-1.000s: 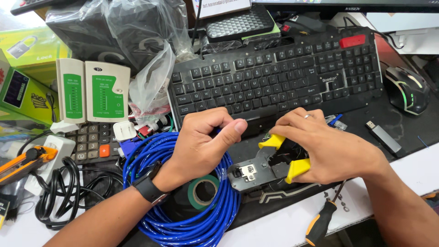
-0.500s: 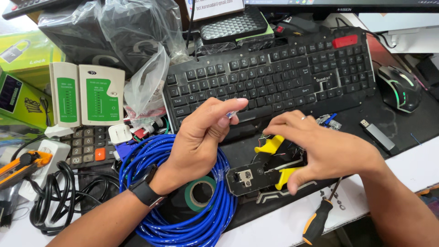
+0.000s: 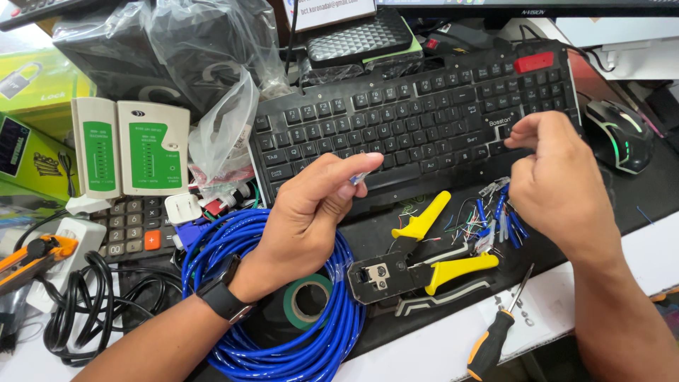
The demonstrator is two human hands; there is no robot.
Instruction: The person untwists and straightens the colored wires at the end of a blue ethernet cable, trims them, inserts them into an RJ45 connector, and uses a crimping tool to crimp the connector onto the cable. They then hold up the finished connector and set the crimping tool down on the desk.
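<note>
The left hand (image 3: 311, 212) pinches a small clear plug (image 3: 358, 177) above the blue cable coil (image 3: 283, 346), while the right hand (image 3: 559, 184) hovers clenched, its grip empty, beyond the yellow-handled crimper (image 3: 417, 265).

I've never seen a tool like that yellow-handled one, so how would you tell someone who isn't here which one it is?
Start at the black keyboard across the desk, then look just below its front edge, between the two hands. The crimping tool lies flat there, right of the blue cable coil. Unlike the screwdriver nearby, it has two spread yellow handles and a blocky black metal head.
</note>
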